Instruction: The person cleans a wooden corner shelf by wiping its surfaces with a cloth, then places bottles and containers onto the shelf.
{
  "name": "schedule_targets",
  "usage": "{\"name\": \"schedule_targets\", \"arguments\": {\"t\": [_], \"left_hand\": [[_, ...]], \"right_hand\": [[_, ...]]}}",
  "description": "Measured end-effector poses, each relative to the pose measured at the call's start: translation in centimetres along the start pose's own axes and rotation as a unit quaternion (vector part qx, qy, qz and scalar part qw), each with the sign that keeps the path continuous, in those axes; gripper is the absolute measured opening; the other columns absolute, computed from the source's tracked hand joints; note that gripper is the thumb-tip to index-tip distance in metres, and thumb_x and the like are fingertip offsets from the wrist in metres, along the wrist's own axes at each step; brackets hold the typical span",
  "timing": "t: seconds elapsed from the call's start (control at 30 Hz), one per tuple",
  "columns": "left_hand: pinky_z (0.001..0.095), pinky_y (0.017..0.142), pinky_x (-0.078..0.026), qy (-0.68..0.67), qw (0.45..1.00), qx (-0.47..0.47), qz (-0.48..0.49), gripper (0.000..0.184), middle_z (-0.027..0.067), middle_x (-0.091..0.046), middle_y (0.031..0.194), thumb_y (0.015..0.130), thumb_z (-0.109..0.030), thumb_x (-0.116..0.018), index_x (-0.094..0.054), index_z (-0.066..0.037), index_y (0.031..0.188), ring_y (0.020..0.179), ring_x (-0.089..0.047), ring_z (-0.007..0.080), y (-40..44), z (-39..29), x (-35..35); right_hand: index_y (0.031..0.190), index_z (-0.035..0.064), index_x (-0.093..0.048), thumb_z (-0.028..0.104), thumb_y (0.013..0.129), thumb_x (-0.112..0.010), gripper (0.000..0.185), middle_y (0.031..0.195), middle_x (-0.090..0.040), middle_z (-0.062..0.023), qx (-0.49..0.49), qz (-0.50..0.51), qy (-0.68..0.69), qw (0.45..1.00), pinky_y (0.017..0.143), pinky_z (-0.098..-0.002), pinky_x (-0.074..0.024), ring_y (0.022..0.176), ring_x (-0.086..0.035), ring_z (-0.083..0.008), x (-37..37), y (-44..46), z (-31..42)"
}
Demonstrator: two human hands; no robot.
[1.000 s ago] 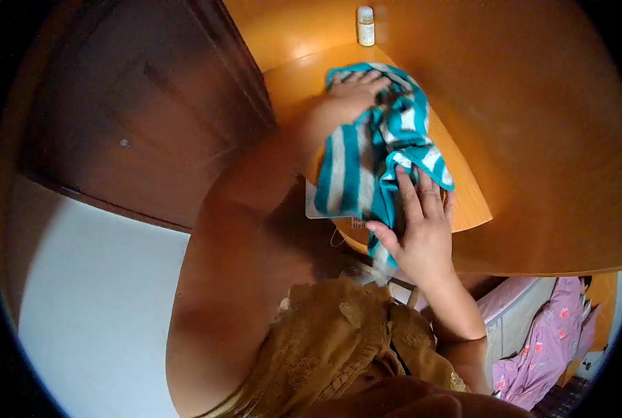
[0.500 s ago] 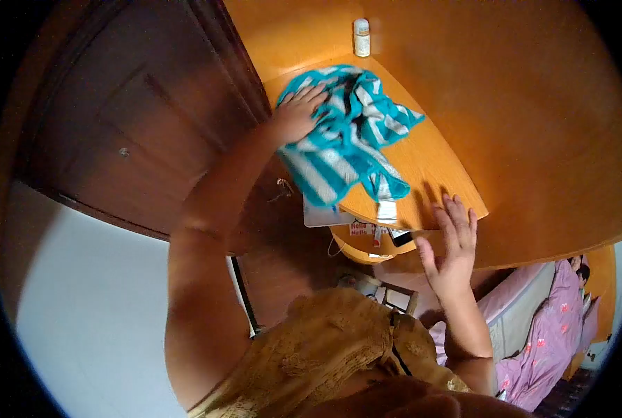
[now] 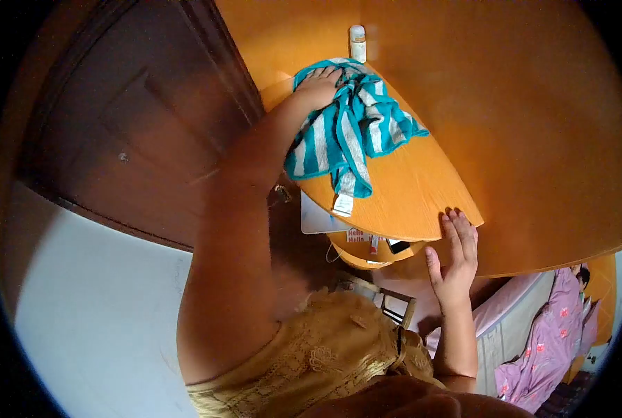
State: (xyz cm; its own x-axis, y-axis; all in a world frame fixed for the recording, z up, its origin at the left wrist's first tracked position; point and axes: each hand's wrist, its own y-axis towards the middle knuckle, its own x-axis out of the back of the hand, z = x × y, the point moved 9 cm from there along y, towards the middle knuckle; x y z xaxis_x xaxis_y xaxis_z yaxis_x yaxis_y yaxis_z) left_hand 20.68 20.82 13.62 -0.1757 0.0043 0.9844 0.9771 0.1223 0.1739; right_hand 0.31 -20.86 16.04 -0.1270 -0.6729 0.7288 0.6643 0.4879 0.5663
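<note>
A teal-and-white striped towel (image 3: 387,125) lies bunched on the upper wooden shelf (image 3: 415,184), a white tag (image 3: 343,205) hanging at its near end. My left hand (image 3: 319,90) presses on the towel's far left part, fingers stretched out flat. At the shelf's near right corner, my right hand (image 3: 457,261) rests its fingertips on the edge, with the thumb held apart and nothing in it. The shelf surface under the towel is hidden.
A small white-capped bottle (image 3: 357,44) stands at the back corner. A lower shelf (image 3: 356,259) holds a phone (image 3: 398,245) and printed items. A dark door (image 3: 116,118) is at the left; a bed with a pink cover (image 3: 541,341) is at the right, where a person's head shows.
My left hand has slid farther back and right with the towel beneath it. The towel's tagged end has shifted left. My right hand has come onto the shelf's edge.
</note>
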Motion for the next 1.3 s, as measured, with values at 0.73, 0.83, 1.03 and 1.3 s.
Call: {"name": "schedule_targets", "arguments": {"t": [0.73, 0.83, 1.03, 1.3], "left_hand": [[0.0686, 0.107, -0.013, 0.044, 0.993, 0.104, 0.019, 0.074, 0.0149, -0.019, 0.157, 0.09, -0.059, -0.045, -0.027, -0.019, 0.15, 0.14, -0.02, 0.0432, -14.8, -4.6, -0.1], [0.0672, 0.107, -0.012, -0.016, 0.995, 0.073, 0.064, 0.077, 0.0153, -0.02, 0.157, 0.088, -0.059, -0.049, -0.028, -0.018, 0.149, 0.14, -0.021, 0.0427, -16.8, -13.3, 1.6], [0.0649, 0.109, -0.01, -0.088, 0.992, -0.066, 0.065, 0.08, 0.0227, -0.021, 0.154, 0.084, -0.063, -0.047, -0.035, -0.013, 0.146, 0.139, -0.023, 0.0442, -19.5, -25.3, 1.7], [0.0495, 0.103, -0.036, -0.066, 0.96, -0.198, -0.184, 0.044, 0.0213, -0.052, 0.133, 0.083, -0.022, -0.06, -0.055, -0.006, 0.124, 0.12, -0.05, 0.0362, -25.4, -32.3, 5.9]], "right_hand": [[0.125, -0.0013, -0.056, 0.025, 0.087, -0.059, 0.046, 0.128, -0.055, -0.0213, -0.02, -0.036, 0.189, 0.981, 0.11, -0.0492, -0.0301, 0.129, -0.046, -0.0376, 0.6, -3.3, 0.2], [0.121, -0.003, -0.057, 0.028, 0.091, -0.053, 0.044, 0.124, -0.057, -0.0235, -0.013, -0.094, 0.156, 0.983, 0.108, -0.0492, -0.0329, 0.124, -0.05, -0.0374, 3.1, -5.2, -0.2], [0.116, -0.0058, -0.056, 0.041, 0.097, -0.042, 0.053, 0.119, -0.055, -0.0212, -0.01, -0.29, 0.12, 0.95, 0.102, -0.0434, -0.0363, 0.116, -0.05, -0.0326, 7.5, -7.5, -1.3], [0.119, -0.0038, -0.056, 0.043, 0.098, -0.039, 0.054, 0.12, -0.055, -0.0177, -0.109, -0.243, 0.178, 0.947, 0.1, -0.0409, -0.0392, 0.115, -0.051, -0.0298, 8.2, -9.4, -3.7]]}}
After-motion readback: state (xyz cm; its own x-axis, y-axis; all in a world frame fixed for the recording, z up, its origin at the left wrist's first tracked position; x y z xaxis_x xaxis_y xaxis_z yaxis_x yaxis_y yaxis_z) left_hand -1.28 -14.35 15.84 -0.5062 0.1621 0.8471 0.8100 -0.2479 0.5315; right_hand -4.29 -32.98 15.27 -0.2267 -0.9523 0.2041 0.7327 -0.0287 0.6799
